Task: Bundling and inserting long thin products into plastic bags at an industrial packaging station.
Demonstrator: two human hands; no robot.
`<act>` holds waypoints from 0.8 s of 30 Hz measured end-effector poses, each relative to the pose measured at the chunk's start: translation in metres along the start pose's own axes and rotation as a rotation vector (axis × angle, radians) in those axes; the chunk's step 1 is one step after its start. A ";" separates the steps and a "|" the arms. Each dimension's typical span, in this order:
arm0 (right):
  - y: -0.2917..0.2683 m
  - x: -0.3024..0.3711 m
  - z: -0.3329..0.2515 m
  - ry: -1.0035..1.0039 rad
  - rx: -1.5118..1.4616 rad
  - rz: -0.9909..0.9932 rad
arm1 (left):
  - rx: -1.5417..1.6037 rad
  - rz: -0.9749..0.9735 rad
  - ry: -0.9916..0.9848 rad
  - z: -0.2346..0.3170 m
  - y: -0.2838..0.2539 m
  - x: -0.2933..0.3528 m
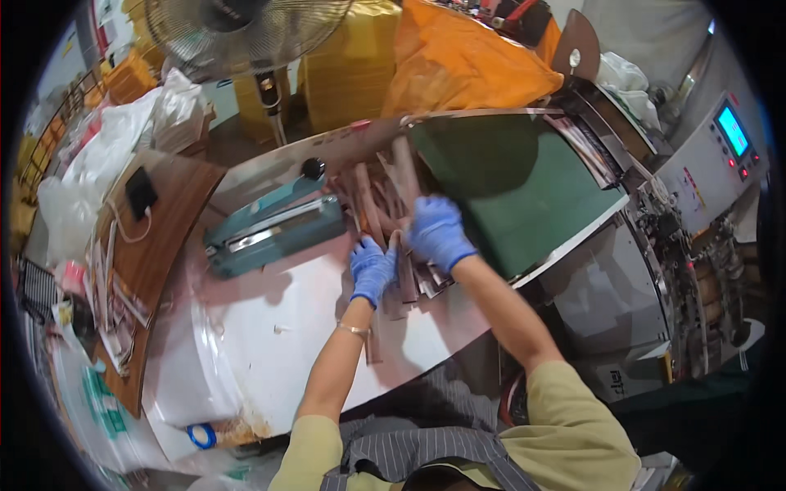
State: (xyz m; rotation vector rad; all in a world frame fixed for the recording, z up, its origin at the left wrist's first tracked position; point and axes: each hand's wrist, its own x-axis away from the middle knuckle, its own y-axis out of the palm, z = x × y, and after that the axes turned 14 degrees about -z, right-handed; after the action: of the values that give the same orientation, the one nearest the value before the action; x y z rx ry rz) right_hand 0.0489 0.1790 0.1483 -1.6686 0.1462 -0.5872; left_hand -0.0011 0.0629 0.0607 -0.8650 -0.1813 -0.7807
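Long, thin brownish-pink strips (pixel 368 200) lie in a loose pile on the white tabletop (pixel 278 348). My left hand (pixel 374 268), in a blue knitted glove, is closed at the near side of the pile, its fingers curled against strips; what lies inside them is partly hidden. To its right my right hand (pixel 438 232), also gloved in blue and slightly blurred, is closed on a strip (pixel 405 168) that sticks up and away past its fingers. More strip ends show below and between the hands. A teal bench-top sealer (pixel 278 225) with a black knob stands left of the pile.
A dark green belt surface (pixel 499 188) borders the pile on the right. Beyond it stands a machine with a lit control panel (pixel 729 135). At left are a brown wooden board (pixel 160 237) holding a phone (pixel 141 192) and a blue tape roll (pixel 201 435). A fan (pixel 246 33) stands behind.
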 end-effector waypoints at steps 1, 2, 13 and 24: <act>0.017 -0.007 0.002 0.015 -0.054 0.077 | 0.022 -0.010 -0.030 0.013 -0.001 0.000; 0.036 -0.034 0.029 0.047 -0.062 0.087 | 0.038 -0.030 -0.051 0.025 0.004 -0.002; 0.120 -0.146 0.096 0.173 -0.728 0.122 | 0.515 -0.015 0.006 0.031 0.000 -0.117; 0.133 0.211 0.019 -0.137 -1.799 -0.336 | 1.130 -0.480 0.279 -0.069 0.057 0.206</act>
State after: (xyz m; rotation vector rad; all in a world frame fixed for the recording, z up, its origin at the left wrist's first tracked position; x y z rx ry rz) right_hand 0.2698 0.0816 0.0818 -3.5170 0.3482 -0.5672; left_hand 0.1742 -0.0775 0.0717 0.3773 -0.5263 -1.0496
